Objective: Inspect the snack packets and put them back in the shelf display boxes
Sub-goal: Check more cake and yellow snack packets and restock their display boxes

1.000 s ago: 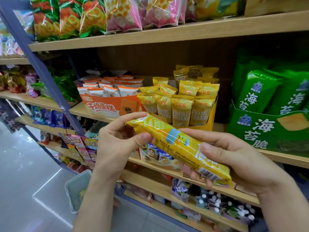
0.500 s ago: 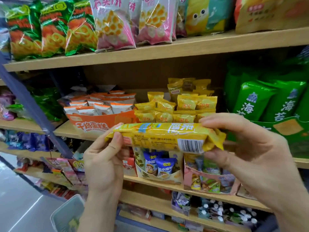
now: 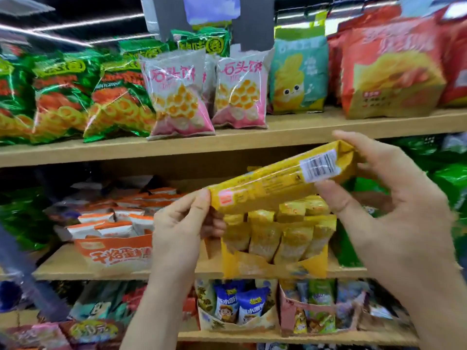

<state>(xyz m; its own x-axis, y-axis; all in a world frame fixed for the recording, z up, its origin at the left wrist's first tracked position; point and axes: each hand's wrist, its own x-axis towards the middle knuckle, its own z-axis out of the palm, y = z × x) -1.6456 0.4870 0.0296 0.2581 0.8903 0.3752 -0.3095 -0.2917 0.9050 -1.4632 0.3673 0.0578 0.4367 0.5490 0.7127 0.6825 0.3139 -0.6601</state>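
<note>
Yellow snack packet is held up, tilted. Left hand pinches its low end. Right hand pinches its high end.

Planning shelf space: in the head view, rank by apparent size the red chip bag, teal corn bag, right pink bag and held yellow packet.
1. red chip bag
2. teal corn bag
3. right pink bag, barely smaller
Unranked: held yellow packet, nearer the camera.

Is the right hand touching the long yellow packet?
Touching. The head view shows the right hand pinching the yellow packet at its barcode end, thumb below, fingers above.
</note>
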